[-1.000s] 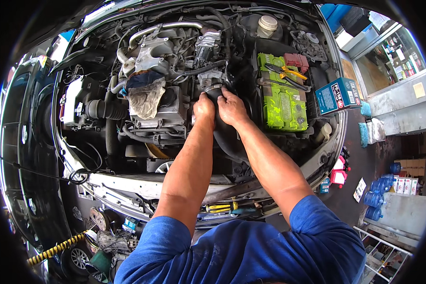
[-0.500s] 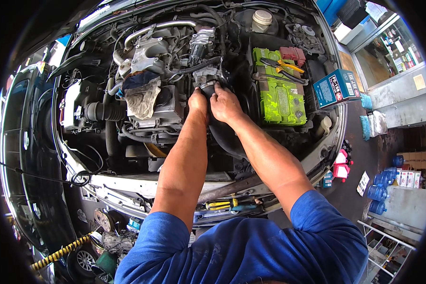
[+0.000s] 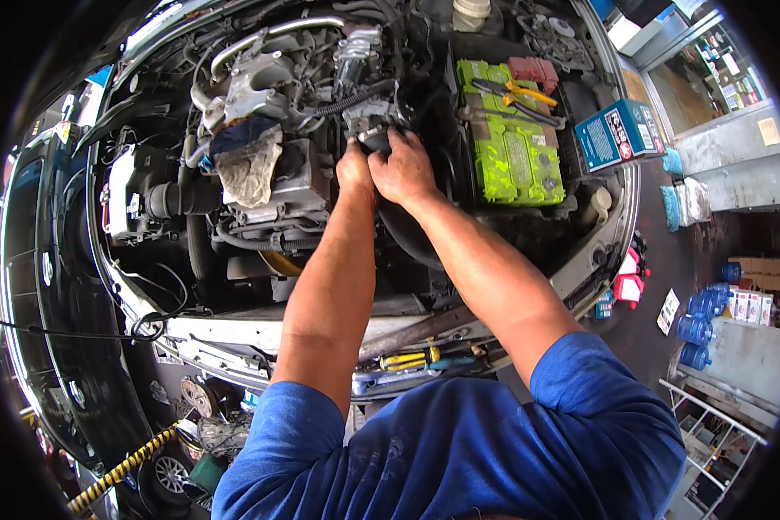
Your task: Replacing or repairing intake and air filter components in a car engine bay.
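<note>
Both my hands are closed around the upper end of a thick black air intake hose in the engine bay. My left hand grips its left side, thumb on top. My right hand wraps the right side, its fingers reaching over the top edge. Just beyond my fingertips is a grey metal housing, against which the hose end sits; my hands hide much of that joint. A dirty cloth lies on the engine to the left. Pliers with yellow-and-black handles rest on a bright green battery to the right.
A blue-green box stands on the right side of the bay. Screwdrivers with yellow handles lie along the front edge, close to my body. Ribbed hose and loose cable occupy the left side.
The view has shifted a little, so the engine bay sits slightly higher and further left in the picture. Both hands stay on the hose, with small changes in finger position.
</note>
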Available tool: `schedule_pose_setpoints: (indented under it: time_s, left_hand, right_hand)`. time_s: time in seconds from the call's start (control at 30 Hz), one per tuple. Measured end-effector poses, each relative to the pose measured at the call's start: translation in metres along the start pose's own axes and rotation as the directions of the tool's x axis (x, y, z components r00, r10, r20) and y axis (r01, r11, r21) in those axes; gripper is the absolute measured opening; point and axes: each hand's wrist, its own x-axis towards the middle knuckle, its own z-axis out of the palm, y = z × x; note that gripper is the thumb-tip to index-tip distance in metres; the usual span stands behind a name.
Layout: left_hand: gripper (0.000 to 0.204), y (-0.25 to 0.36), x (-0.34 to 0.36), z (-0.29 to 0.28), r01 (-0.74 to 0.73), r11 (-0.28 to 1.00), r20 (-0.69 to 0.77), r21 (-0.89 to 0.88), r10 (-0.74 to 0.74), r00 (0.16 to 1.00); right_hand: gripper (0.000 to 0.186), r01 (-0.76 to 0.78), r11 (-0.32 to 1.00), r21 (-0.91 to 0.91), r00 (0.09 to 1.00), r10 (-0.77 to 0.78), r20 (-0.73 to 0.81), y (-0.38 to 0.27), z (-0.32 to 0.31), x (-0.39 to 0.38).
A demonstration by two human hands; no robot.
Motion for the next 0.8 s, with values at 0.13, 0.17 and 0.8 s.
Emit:
schedule_pose_setpoints:
  time_s: [0.13, 0.17, 0.8]
  left_hand:
    - [0.056, 0.003, 0.018, -0.011, -0.321, 0.878, 0.105, 0.356, 0.303, 0.947]
    - [0.052, 0.012, 0.020, -0.006, -0.352, 0.699, 0.176, 0.622, 0.313, 0.933]
    - [0.061, 0.019, 0.009, -0.007, 0.035, 0.992, 0.027, -0.124, -0.032, 0.999]
  right_hand:
    - [0.053, -0.040, 0.999, 0.019, 0.996, 0.038, 0.076, -0.012, 0.000, 0.005]
    - [0.054, -0.063, 0.998, 0.009, 0.993, 0.062, 0.097, -0.009, -0.006, 0.011]
    - [0.036, 0.189, 0.979, 0.076, 0.973, -0.197, 0.120, 0.046, -0.197, -0.224]
